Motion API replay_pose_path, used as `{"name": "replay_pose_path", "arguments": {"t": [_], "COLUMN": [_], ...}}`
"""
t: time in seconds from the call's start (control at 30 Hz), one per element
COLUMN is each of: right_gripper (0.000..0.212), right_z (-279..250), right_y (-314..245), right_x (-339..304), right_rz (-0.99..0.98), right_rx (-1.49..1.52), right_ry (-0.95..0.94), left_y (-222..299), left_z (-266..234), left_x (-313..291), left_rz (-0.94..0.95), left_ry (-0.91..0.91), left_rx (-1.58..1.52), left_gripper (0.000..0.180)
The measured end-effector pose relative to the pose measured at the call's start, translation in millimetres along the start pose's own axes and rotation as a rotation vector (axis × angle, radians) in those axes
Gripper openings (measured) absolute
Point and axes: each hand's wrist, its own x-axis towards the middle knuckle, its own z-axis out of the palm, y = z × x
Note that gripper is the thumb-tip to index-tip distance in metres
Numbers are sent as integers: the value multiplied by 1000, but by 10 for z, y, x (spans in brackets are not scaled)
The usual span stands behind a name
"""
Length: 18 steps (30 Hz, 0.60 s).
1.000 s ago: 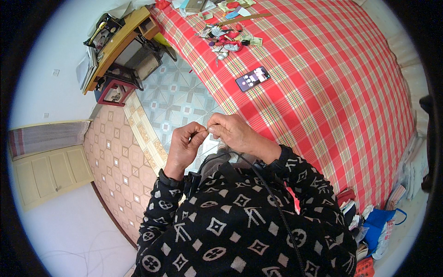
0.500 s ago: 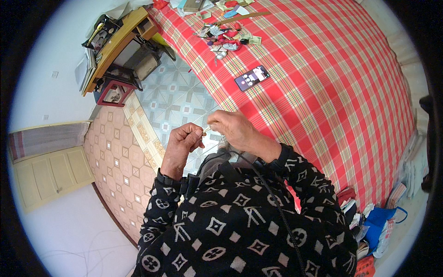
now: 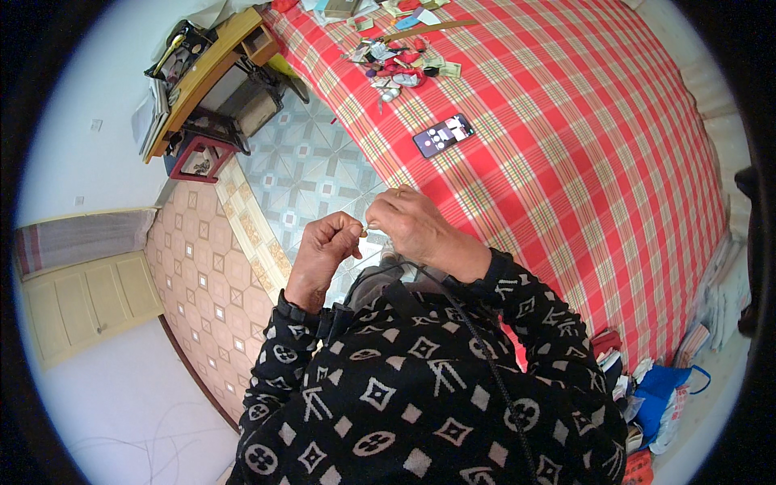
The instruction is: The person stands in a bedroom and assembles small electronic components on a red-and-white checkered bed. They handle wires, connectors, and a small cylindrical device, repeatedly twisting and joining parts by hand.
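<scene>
Across the red plaid bed (image 3: pixel 566 186), broad open cover toward the right, with a left edge curving away. Beyond that bed edge, bare tiled floor (image 3: pixel 299 190), leaving room to move; past it, wooden desk (image 3: pixel 198 87). Toward the bed's far end, small-item heap (image 3: pixel 400 69). Beside the bed's left edge, 2 hands: right hand (image 3: pixel 414 233), fingertips narrowed, cannot tell about any hold; left hand (image 3: pixel 322 249), pinching tiny brownish thing (image 3: pixel 363 234). Compared with 1 second ago, fingertips slightly farther apart, right knuckles higher.
</scene>
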Motion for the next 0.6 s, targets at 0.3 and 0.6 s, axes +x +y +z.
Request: {"name": "replay_pose_path", "arguments": {"t": [0.3, 0.6], "right_gripper": [14, 1], "right_z": [7, -8], "right_y": [-44, 30], "right_x": [28, 25], "right_rz": [-51, -148], "right_rx": [-116, -263], "right_ry": [33, -65], "left_y": [-30, 23], "left_z": [-22, 20], "left_x": [53, 55], "left_rz": [60, -11], "left_ry": [11, 9], "left_rx": [60, 117], "left_gripper": [19, 20]}}
